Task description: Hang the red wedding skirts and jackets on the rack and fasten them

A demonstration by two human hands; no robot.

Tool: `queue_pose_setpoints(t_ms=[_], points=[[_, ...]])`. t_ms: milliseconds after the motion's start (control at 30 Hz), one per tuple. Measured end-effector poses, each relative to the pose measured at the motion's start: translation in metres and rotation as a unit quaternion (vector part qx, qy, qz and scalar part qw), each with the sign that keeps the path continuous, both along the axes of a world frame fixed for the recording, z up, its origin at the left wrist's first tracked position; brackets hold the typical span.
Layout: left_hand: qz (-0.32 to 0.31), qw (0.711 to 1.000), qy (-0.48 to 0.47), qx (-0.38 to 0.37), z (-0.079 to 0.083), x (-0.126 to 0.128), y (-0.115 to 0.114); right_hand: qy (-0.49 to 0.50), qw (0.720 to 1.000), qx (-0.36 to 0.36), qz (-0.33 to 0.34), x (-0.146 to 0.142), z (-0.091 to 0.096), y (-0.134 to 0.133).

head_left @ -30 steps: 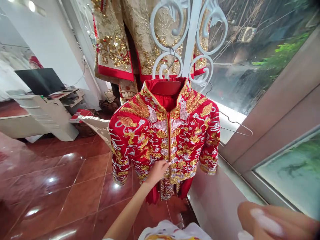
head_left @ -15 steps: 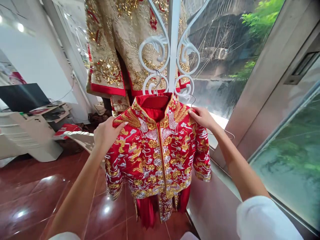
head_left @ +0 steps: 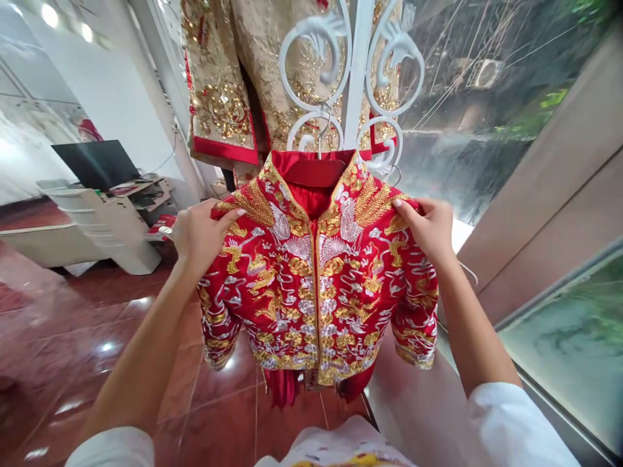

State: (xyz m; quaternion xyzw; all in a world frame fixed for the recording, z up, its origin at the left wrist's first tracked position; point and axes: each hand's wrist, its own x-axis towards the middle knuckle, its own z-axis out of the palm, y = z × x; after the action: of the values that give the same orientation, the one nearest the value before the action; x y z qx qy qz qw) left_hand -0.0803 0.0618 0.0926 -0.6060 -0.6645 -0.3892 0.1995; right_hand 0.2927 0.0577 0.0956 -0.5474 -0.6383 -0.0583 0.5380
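Note:
A red jacket (head_left: 316,285) thick with gold and silver embroidery hangs on a hanger (head_left: 318,139) from a white scrolled metal stand (head_left: 353,78). My left hand (head_left: 199,233) is closed on the jacket's left shoulder, fingers pinching the cloth. My right hand (head_left: 426,227) grips the right shoulder the same way. The jacket faces me, zipped down the middle, with red fabric hanging below its hem.
A gold embroidered garment with red trim (head_left: 228,78) hangs behind the stand. A window (head_left: 467,104) and low sill (head_left: 428,415) run along the right. A white desk (head_left: 104,217) with a dark monitor (head_left: 95,163) stands at the left on glossy red floor tiles (head_left: 97,337).
A second ago my left hand touched the jacket's lower front and my right was near the camera. Both hands have risen to the shoulders and now grip them.

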Motion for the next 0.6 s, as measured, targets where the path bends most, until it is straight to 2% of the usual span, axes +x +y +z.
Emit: queue_pose_setpoints(t_ms=[133,233,333,400,433,500,600], points=[[0.031,0.999,-0.005,0.001,-0.006,0.002,0.006,-0.009,1.000,0.022,-0.021,0.001,-0.007,0.003],[0.021,0.999,-0.006,0.026,0.004,0.003,0.014,-0.003,0.999,0.029,-0.025,0.001,0.004,0.005],[0.007,0.997,-0.001,0.076,0.019,0.005,0.017,-0.007,0.997,0.066,-0.040,0.003,0.017,0.004],[-0.006,0.995,-0.004,0.097,0.017,0.005,0.013,-0.014,0.994,0.096,-0.050,0.005,0.013,-0.004],[-0.013,0.995,-0.005,0.094,0.010,0.003,0.008,-0.020,0.993,0.106,-0.058,0.007,0.005,-0.011],[-0.026,0.997,-0.007,0.068,-0.021,-0.001,-0.006,-0.041,0.990,0.114,-0.073,0.011,-0.027,-0.032],[-0.051,0.998,-0.023,-0.014,-0.098,-0.006,-0.033,-0.083,0.990,0.088,-0.069,0.018,-0.103,-0.069]])
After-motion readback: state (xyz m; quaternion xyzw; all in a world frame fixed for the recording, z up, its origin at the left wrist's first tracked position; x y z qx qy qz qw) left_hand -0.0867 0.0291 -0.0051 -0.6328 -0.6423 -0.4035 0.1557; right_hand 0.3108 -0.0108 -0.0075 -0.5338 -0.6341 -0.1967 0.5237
